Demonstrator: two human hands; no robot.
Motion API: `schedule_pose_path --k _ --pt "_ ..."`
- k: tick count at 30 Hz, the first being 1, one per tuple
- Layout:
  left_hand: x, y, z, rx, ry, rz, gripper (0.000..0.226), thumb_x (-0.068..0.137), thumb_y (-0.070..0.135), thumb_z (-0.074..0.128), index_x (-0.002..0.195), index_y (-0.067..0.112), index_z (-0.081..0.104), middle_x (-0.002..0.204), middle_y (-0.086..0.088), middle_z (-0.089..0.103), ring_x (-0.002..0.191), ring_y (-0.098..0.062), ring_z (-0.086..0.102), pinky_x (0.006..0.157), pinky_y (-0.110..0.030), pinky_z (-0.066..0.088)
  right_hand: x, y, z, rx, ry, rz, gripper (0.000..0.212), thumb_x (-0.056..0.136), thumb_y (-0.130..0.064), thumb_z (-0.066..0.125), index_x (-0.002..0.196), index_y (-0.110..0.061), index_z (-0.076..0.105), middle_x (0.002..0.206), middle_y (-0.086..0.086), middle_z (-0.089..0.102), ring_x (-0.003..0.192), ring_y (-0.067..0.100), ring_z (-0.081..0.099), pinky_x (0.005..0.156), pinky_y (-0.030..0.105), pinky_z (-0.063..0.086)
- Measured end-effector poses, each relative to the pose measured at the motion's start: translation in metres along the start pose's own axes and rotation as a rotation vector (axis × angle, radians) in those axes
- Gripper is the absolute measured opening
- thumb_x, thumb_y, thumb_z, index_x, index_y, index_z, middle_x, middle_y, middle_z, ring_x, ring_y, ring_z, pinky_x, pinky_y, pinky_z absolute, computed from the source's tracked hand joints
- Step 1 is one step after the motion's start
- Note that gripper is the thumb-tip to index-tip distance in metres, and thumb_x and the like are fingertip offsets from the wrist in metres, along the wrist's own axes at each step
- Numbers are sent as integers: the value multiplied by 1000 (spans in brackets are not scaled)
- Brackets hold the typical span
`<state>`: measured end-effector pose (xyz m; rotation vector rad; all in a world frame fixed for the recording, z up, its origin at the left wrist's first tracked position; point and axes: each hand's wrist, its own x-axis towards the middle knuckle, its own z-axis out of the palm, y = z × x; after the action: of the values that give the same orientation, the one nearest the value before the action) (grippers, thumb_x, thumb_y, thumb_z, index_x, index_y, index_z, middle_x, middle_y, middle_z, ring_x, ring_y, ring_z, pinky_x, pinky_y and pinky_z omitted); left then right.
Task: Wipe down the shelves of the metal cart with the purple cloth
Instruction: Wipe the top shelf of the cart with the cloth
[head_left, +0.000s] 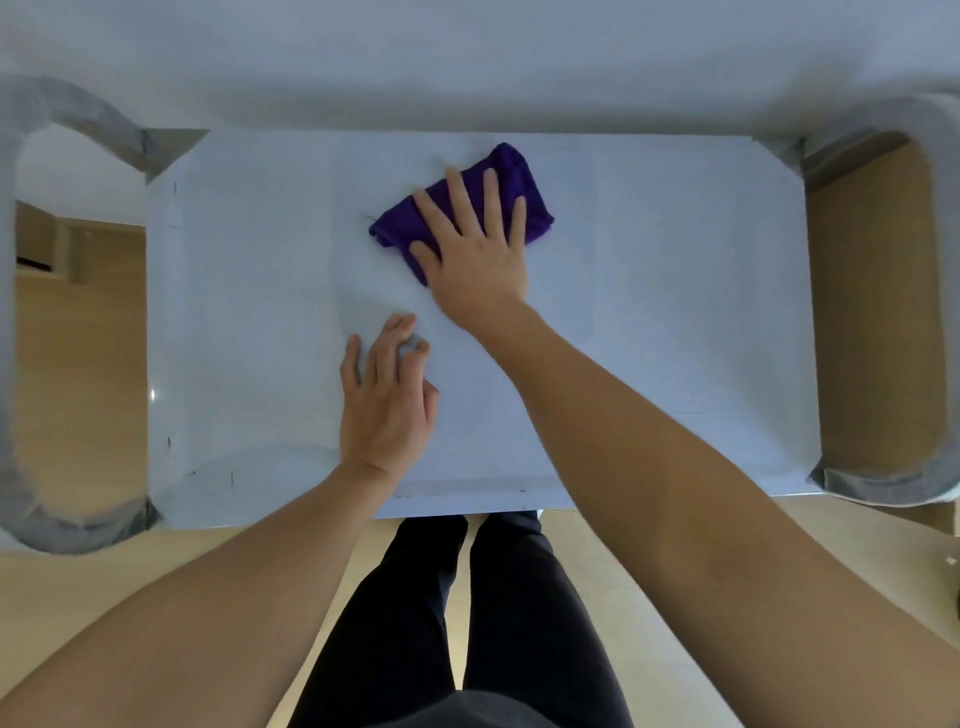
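The right hand (475, 249) lies flat, grip spread, pressing the purple cloth (511, 192) beneath its fingers onto the cart's top shelf (649, 322); the left hand (384, 395) rests nearer the body, grip loosely curled, empty. Both touch the shelf.

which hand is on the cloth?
The right hand, palm flat with fingers spread over the purple cloth near the cart top's far edge. The left hand rests bare on the surface, nearer the person.

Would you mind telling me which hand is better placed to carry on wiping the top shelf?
The right hand: it lies flat on the purple cloth at the far middle of the top shelf. The left hand rests bare on the shelf, nearer the front edge.
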<state>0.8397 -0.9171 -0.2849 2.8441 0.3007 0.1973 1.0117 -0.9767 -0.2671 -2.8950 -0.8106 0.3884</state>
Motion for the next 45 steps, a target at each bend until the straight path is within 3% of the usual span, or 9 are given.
schedule_pose_path --k 3,7,9,15,18,24,30,37,45 --pt "-1 2 1 -6 -4 -9 32 85 9 43 113 6 57 142 -15 50 139 -26 43 115 -55 25 4 34 -5 -4 49 -25 58 94 -61 29 148 -41 25 161 -1 12 149 29 4 118 55 2" --pt "0 1 1 -14 -13 -9 33 84 10 43 112 6 60 141 -13 51 138 -25 43 114 -56 25 13 75 -15 124 94 473 66 92 -64 29 151 -40 15 162 3 1 148 32 -6 117 57 -4" --pt "0 -1 1 -18 -9 -11 34 83 10 43 112 6 60 141 -13 52 138 -25 43 114 -57 27 19 56 -15 136 94 556 65 94 -60 28 152 -37 11 162 3 -3 147 35 -8 116 58 -3" --pt "-6 -5 3 15 -20 -31 38 87 13 44 119 1 59 121 -20 61 125 -29 47 113 -56 32 -3 -79 13 23 -17 -12 59 96 -55 31 151 -37 19 162 2 5 148 35 -4 117 55 -3" --pt "-7 -7 -5 -108 -17 -31 31 87 8 42 116 5 53 117 -17 61 122 -29 51 112 -57 32 -2 -76 8 23 -66 -155 58 96 -60 28 150 -40 19 162 0 5 149 31 -3 118 54 -1" --pt "-37 -62 -43 5 65 -158 19 86 11 51 103 10 60 142 -13 50 137 -28 43 112 -57 26 17 -19 -9 58 -8 92 64 92 -66 31 149 -42 20 162 -1 2 149 29 -5 118 54 -4" --pt "-80 -116 -52 34 76 -354 20 94 9 47 112 5 54 144 -18 43 141 -32 36 116 -59 19 28 -71 2 60 25 276 59 97 -56 26 151 -39 13 162 1 -3 147 36 -9 116 59 -5" --pt "-81 -116 -51 -44 62 -384 21 90 7 51 112 7 52 145 -18 41 143 -31 31 118 -59 15 0 -162 24 -69 -48 -284 56 97 -56 26 150 -37 21 162 1 10 148 35 -1 118 56 0" --pt "-81 -114 -50 -16 80 -359 20 91 11 52 110 6 50 142 -20 43 140 -34 36 117 -60 18 -111 -86 41 -43 26 -291 53 97 -55 34 146 -36 34 158 1 25 147 32 15 118 53 13"
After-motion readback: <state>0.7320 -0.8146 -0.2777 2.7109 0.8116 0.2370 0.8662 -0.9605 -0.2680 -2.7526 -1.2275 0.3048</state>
